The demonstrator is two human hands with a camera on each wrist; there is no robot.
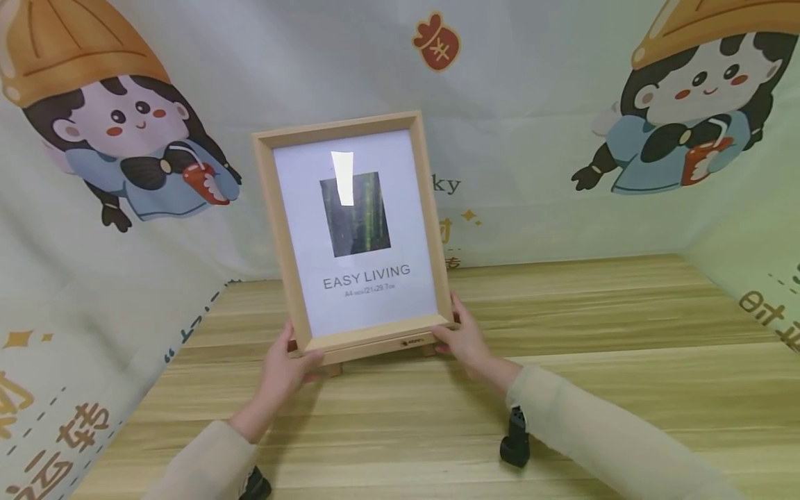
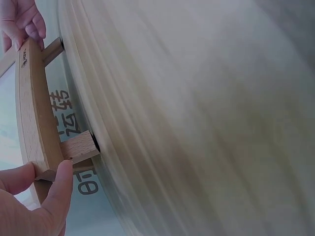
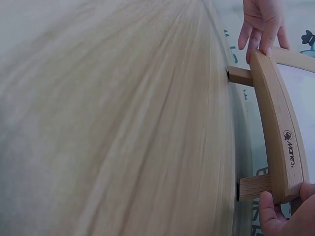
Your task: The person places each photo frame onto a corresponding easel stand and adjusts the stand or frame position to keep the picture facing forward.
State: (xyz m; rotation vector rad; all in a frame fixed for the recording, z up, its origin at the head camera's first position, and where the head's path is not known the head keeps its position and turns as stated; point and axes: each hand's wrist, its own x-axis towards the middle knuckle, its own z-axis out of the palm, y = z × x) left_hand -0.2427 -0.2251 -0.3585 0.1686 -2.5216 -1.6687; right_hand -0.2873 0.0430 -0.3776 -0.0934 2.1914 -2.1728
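A light-wood picture frame (image 1: pixel 431 250) stands tilted back on the front ledge (image 1: pixel 375 348) of a small wooden easel. Behind its glass is a white sheet with a dark green picture and the words "EASY LIVING". My left hand (image 1: pixel 281 368) pinches the left end of the ledge, thumb in front, at the frame's lower left corner. At the lower right corner my right hand (image 1: pixel 469 344) grips the other end. In the right wrist view a logo marks the ledge (image 3: pixel 278 132), and wooden feet (image 3: pixel 253 187) reach from it to the table. The easel's back is hidden.
The wood-grain table (image 1: pixel 562 312) spreads around the easel. A white cloth (image 1: pixel 519 83) printed with cartoon figures and lettering hangs behind and at the sides. Black devices (image 1: pixel 515 437) hang beneath both sleeves, near the tabletop.
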